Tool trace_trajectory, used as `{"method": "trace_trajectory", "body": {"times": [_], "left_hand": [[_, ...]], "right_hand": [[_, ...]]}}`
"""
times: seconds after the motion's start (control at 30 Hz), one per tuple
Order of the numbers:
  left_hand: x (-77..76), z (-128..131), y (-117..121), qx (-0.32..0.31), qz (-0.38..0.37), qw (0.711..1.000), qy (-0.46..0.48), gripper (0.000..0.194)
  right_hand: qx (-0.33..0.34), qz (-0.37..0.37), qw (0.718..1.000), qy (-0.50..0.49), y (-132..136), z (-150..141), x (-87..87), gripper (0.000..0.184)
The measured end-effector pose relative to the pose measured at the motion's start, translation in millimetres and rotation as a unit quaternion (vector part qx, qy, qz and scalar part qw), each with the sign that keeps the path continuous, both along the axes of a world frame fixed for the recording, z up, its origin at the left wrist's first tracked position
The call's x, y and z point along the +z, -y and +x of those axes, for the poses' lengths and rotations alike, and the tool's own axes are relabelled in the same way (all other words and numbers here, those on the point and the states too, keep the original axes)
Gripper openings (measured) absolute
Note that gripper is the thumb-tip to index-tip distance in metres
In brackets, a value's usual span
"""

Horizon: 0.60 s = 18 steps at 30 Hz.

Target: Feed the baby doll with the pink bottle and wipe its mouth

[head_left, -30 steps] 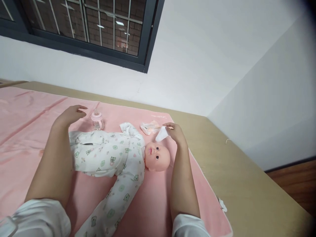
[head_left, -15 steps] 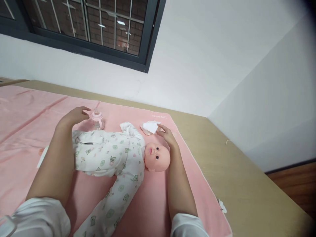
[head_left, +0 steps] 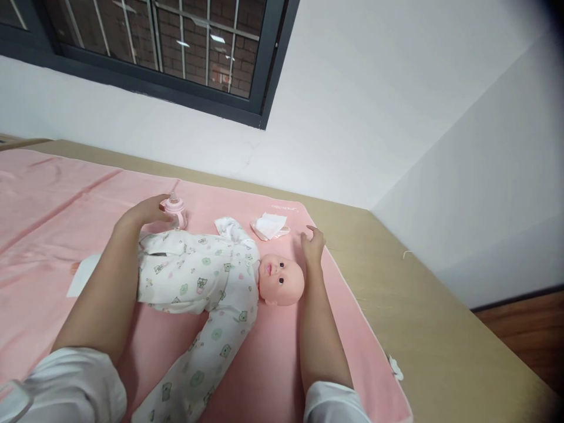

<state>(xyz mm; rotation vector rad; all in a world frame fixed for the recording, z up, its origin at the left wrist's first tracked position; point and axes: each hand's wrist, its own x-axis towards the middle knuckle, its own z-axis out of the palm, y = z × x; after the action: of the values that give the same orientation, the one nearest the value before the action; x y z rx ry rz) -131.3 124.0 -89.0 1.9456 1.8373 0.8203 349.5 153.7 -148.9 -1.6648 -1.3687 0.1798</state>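
Observation:
A baby doll point(head_left: 282, 281) lies face up in a white patterned outfit point(head_left: 198, 270), its arms stretched out to the sides. My left hand point(head_left: 154, 211) reaches across the doll's lower body and closes on the left side of a pink baby bottle point(head_left: 175, 212), which stands upright on the mat. Part of the left fingers is hidden behind the bottle. Above and to the right of the doll's head, my right hand point(head_left: 314, 242) holds nothing, its fingers apart and curved. A pack of wipes point(head_left: 269, 226) with a white sheet on top sits a little left of it.
A pink mat point(head_left: 273, 364) covers much of the wooden surface point(head_left: 396, 305). A white wall and a dark-framed window point(head_left: 259, 106) stand behind it. A small white scrap point(head_left: 395, 369) lies at the mat's right edge.
My left hand has moved right, from beside the baby bottle onto it. My right hand has left the wipes pack and shifted right, with its fingers now apart.

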Motion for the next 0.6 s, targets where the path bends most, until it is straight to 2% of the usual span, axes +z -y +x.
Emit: {"method": "trace_trajectory", "body": {"times": [0.13, 0.33, 0.47, 0.6], "left_hand": [[-12.9, 2.5, -13.7, 0.036, -0.008, 0.999, -0.018, 0.053], [-29.1, 0.0, -33.0, 0.054, 0.034, 0.998, -0.004, 0.057], [-38.4, -3.9, -37.8, 0.039, 0.080, 0.996, 0.017, 0.050], [-39.9, -4.0, -37.6, 0.025, 0.102, 0.994, 0.029, 0.050]], "right_hand": [[-0.062, -0.060, 0.996, -0.010, 2.9, -3.8, -13.1, 0.067], [-0.158, -0.136, 0.978, -0.006, 5.3, -5.2, -17.4, 0.080], [-0.171, -0.176, 0.969, 0.011, 6.5, -4.2, -15.4, 0.078], [-0.180, -0.181, 0.967, 0.014, 6.5, -6.4, -14.5, 0.070]]}}
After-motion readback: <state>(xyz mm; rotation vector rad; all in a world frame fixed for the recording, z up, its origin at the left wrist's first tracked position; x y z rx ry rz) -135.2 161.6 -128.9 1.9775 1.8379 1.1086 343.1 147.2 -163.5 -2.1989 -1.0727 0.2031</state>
